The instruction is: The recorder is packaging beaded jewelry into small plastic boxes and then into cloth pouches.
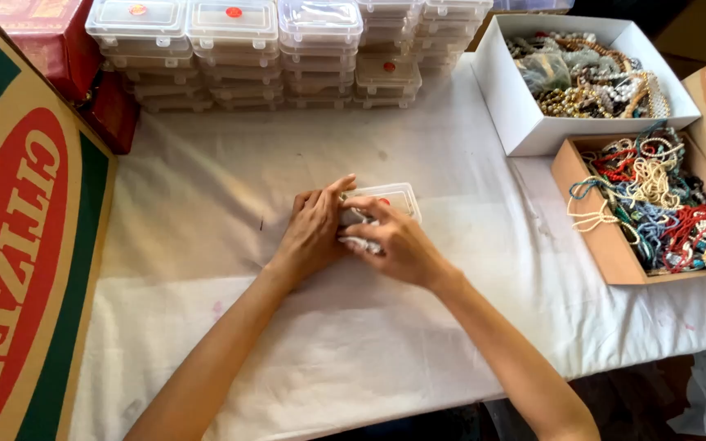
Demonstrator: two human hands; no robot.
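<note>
Head view: 2 hands on 1 small clear plastic box (392, 198)
Left hand (314, 231) and right hand (398, 243) curl closed around box mid-table on white cloth (206, 188); bead trays (614, 245) lie well apart to the right

Both forearms enter from the near edge of the view and converge toward the centre. The left forearm runs from near left, angled up and to the right; the right forearm runs from near right, angled up and to the left. Both arms are bare.

The left hand (314, 233) lies palm down, back of the hand facing the camera, fingers extended together and pointing far and slightly right. The right hand (398, 245) lies just right of it, knuckles up, fingers curled and pointing left toward the left hand. The fingertips of both hands meet; the hands touch at that point. Both wrists are held nearly straight.
</note>
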